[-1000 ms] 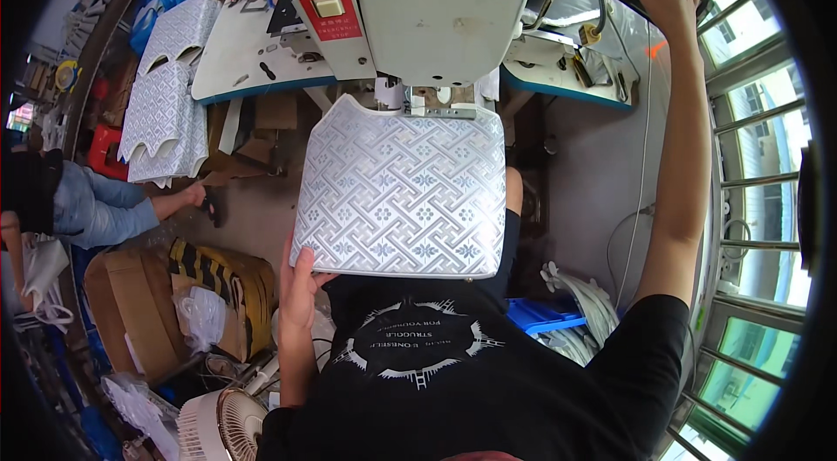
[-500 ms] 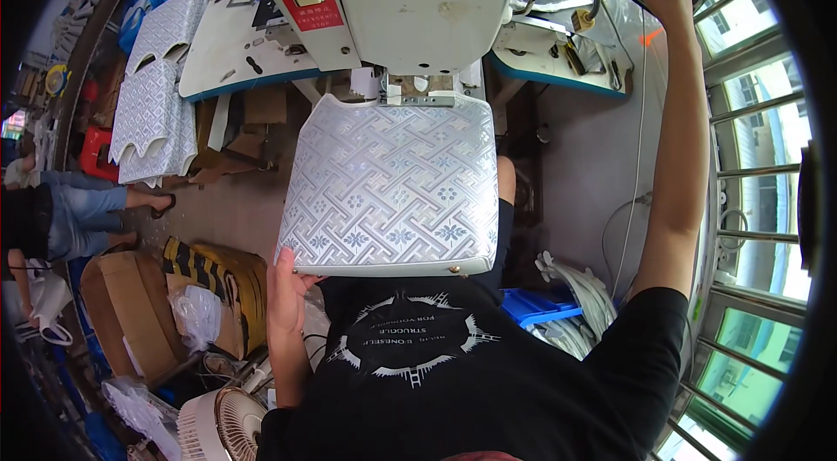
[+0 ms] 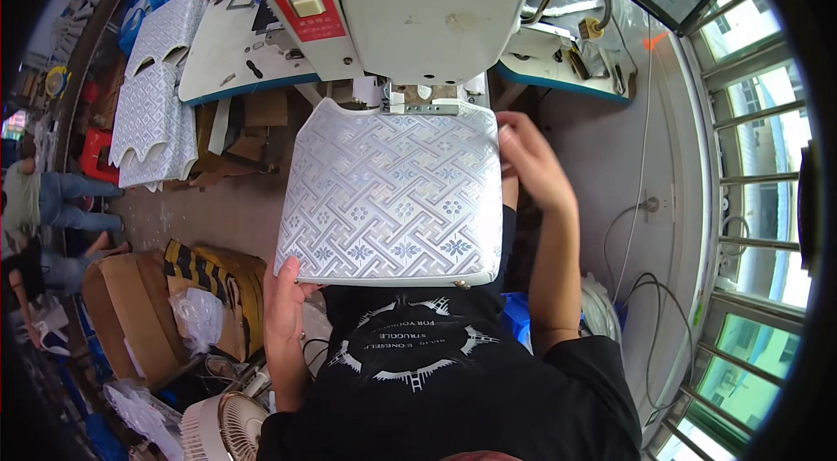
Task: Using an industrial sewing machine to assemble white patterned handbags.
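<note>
Closest to me, my left hand [image 3: 283,300] grips the near left corner of the silver patterned panel [image 3: 397,195], fingers curled shut around its edge. The panel lies flat across my lap and reaches away to the sewing machine [image 3: 418,8], its far edge tucked under the machine's head. My right hand [image 3: 527,160] rests at the panel's right edge near the far corner, fingers loosely bent and touching the rim; I cannot tell whether they pinch it. Beyond, the machine sits on a white tabletop [image 3: 231,51]. Off to the left, more silver patterned panels [image 3: 153,104] hang stacked over the tabletop's end. A white fan [image 3: 218,426] sits at my lower left.
</note>
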Available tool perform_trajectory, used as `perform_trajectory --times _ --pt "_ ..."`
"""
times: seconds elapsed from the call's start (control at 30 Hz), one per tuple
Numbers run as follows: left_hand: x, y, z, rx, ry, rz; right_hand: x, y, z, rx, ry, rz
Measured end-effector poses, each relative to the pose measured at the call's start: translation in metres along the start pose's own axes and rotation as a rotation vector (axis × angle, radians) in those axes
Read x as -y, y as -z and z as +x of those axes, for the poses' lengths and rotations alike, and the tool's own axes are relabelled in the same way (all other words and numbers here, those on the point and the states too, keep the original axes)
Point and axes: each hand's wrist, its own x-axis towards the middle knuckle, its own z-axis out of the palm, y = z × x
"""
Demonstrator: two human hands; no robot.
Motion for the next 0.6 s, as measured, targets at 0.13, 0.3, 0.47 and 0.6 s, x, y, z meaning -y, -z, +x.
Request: perform_trajectory --times 0.13,0.3,0.47,0.6 --pt "-0.003 0.001 0.003 -0.040 -0.048 0.027 -0.003 -0.024 -0.009 0.056 -0.076 0.131" --pt "0.011 0.007 0.012 -0.038 -0.032 0.009 -0.001 -0.020 0.001 0.097 -0.080 0.075" --pt "0.032 0.010 0.019 -0.018 -0.023 0.003 -0.051 -0.032 0.033 0.168 -0.031 0.522" --pt "0.026 0.006 0.015 0.022 -0.045 0.022 -0.072 -0.037 0.039 0.030 0.164 0.299"
